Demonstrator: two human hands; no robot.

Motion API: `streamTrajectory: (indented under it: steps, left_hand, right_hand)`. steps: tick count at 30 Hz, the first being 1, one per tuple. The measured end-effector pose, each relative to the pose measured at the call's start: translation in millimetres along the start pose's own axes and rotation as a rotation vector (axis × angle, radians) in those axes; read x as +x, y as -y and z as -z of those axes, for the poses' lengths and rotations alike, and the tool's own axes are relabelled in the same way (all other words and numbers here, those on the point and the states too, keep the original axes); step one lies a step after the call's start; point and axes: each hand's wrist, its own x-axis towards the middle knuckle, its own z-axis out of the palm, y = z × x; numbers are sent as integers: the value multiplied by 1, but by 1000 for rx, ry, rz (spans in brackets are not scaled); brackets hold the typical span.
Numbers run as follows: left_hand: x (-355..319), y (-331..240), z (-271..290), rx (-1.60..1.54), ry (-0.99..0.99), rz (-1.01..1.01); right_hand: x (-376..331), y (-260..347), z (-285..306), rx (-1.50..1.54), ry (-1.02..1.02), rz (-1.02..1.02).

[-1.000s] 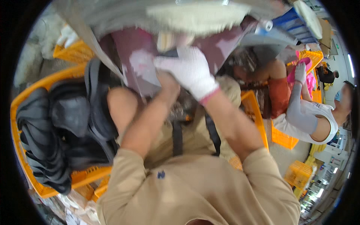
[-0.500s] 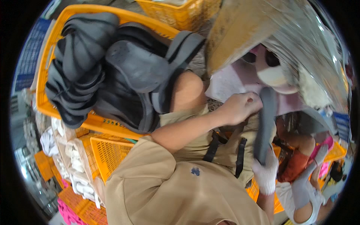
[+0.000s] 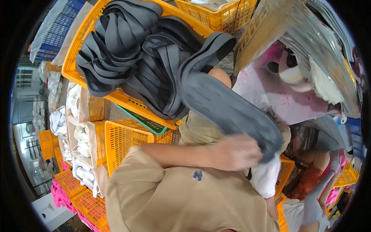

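Observation:
A dark grey shoe sole (image 3: 232,110) lies slanting across my lap, its far end over the crate of soles. Its near end is held in my right hand (image 3: 266,176), which wears a white knitted glove; the sole hides most of those fingers. Bare and blurred by motion, my left hand (image 3: 235,152) is at the sole's near left edge, fingers curled in. Whatever it may hold cannot be made out. More dark grey soles (image 3: 119,42) are heaped in the yellow crate (image 3: 71,65) at the upper left.
A plastic-wrapped carton (image 3: 266,23) stands ahead on the right, by a stained pinkish sheet (image 3: 262,92). Yellow crates (image 3: 127,141) and racks of white shoe parts (image 3: 83,141) stand at left. Another person (image 3: 309,181) sits close on the right.
The sole has swung from upright on edge to lying slanted, its far end now leftward. My left hand has come nearer my body. The view has shifted, so the crate appears further right.

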Motion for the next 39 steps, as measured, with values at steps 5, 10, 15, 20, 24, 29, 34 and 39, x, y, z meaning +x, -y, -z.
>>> streamTrajectory:
  steps: [5,10,15,20,24,29,34,39]
  left_hand:
    - [21,36,-101,4,-164,47]
    - [67,94,-172,-1353,-398,1432]
    - [138,162,-234,-1643,-533,1455]
    - [137,256,-177,-829,-57,1190]
    - [68,252,-103,-26,362,988]
    - [43,201,-188,-973,-79,1126]
    - [118,227,-296,-1147,-563,1236]
    - [143,271,-184,-12,183,950]
  right_hand:
    - [-17,38,27,-172,-536,408]
    - [-31,31,25,-564,-481,326]
    - [18,34,11,-879,-609,748]
    - [163,107,25,-843,-334,797]
    - [230,127,28,-657,-351,590]
    - [162,111,11,-967,-331,604]
    - [108,114,11,-751,-541,633]
    - [201,129,34,-915,-650,665]
